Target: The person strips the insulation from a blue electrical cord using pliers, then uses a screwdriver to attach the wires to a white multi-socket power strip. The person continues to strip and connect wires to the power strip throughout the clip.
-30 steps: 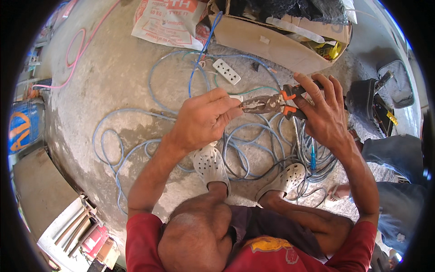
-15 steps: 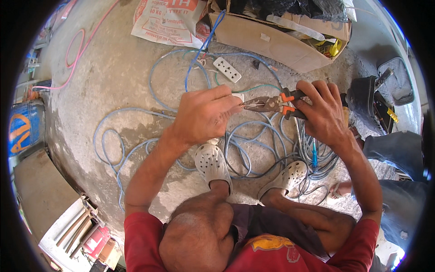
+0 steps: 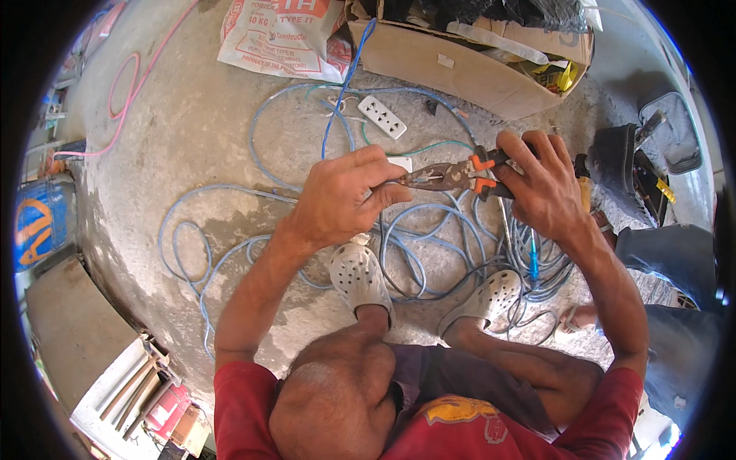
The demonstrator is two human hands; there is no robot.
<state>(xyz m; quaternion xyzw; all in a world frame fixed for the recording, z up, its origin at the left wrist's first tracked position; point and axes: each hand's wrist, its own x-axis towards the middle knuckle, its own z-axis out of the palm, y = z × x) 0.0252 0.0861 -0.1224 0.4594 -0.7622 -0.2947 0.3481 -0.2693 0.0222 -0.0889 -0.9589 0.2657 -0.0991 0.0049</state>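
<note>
My right hand (image 3: 540, 184) is closed around the black-and-orange handles of a pair of pliers (image 3: 441, 176). Their worn metal jaws point left and reach the fingertips of my left hand (image 3: 345, 192). That hand is pinched closed on a blue cable (image 3: 345, 96), which drops from the cardboard box side and passes behind my knuckles. Whatever lies between my left fingertips and the jaw tips is mostly hidden. Just beyond the jaws, a small white box-shaped piece (image 3: 400, 163) shows partly. Further off lies a white outlet strip (image 3: 382, 116) on the floor.
Loops of blue-grey cable (image 3: 418, 261) spread over the concrete around my clogs (image 3: 356, 276). A blue screwdriver (image 3: 534, 261) lies among the coils. Ahead stand a cardboard box (image 3: 460, 69) and a printed sack (image 3: 284, 42). To the right are a black toolbox (image 3: 613, 165) and another person's legs (image 3: 667, 261).
The pliers have shifted slightly left and their jaws have turned a little. My left thumb and fingers have changed position near the tips. The blue cable's lower part has swung slightly right.
</note>
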